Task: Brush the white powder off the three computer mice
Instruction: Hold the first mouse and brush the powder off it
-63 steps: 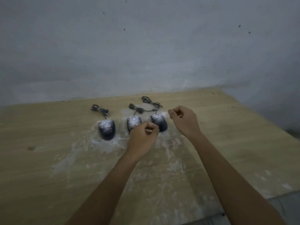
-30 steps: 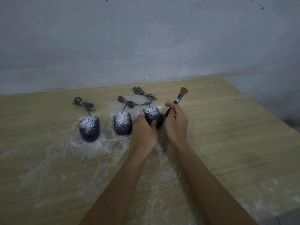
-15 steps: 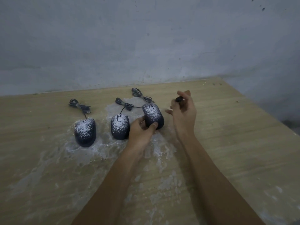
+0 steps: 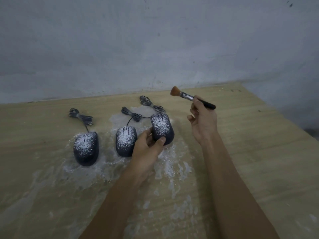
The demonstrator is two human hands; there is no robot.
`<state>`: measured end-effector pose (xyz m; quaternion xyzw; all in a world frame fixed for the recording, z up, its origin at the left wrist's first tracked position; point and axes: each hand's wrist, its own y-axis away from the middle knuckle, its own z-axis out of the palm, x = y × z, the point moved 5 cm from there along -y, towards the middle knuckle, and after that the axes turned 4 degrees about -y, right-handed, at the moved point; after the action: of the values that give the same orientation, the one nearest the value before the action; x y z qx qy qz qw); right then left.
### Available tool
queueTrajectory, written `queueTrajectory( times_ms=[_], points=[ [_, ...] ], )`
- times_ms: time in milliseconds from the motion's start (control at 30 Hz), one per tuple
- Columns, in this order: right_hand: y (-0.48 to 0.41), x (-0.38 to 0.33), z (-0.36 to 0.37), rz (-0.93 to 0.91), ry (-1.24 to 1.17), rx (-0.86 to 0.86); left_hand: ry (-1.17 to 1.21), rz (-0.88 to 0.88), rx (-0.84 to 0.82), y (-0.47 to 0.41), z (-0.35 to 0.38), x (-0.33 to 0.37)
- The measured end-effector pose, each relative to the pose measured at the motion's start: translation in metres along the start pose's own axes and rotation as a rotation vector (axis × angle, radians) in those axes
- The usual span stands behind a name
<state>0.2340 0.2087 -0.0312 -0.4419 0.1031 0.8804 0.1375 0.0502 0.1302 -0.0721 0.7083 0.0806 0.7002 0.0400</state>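
Mice, powder-dusted, on wooden table

Both bare forearms reach forward from the bottom edge. The left hand curls its thumb and fingers round the near end of a powder-dusted dark grey computer mouse. The right hand is raised, pinching a black-handled brush with tan bristles at its fingertips, with the lower fingers loosely curled.

A pale grey wall (scuffed, with dark specks) fills the upper frame. Below it, a light wooden desk spans the lower frame.
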Motion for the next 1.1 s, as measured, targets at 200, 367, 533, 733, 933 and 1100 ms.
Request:
queueTrajectory(
  times_ms=[200,367,533,733,933,1100],
  points=[
    [0.004,-0.006,0.008,-0.022,0.169,-0.072,-0.046,0.034,-0.005,0.004,0.002,0.002],
    [0.008,-0.002,0.017,-0.09,0.359,-0.195,-0.073,0.055,-0.003,0.007,0.002,0.004],
    [0.008,0.001,0.02,-0.16,0.527,-0.251,-0.116,0.078,-0.011,0.008,0.004,0.004],
    [0.005,-0.005,0.015,-0.218,0.511,-0.149,-0.139,0.087,-0.007,0.01,0.005,0.007],
    [0.007,-0.002,0.019,-0.297,0.669,-0.132,-0.13,0.08,0.002,0.01,0.004,0.007],
    [0.006,-0.005,0.023,-0.231,0.498,-0.217,-0.128,0.084,0.0,0.011,0.004,0.007]
  ],
)
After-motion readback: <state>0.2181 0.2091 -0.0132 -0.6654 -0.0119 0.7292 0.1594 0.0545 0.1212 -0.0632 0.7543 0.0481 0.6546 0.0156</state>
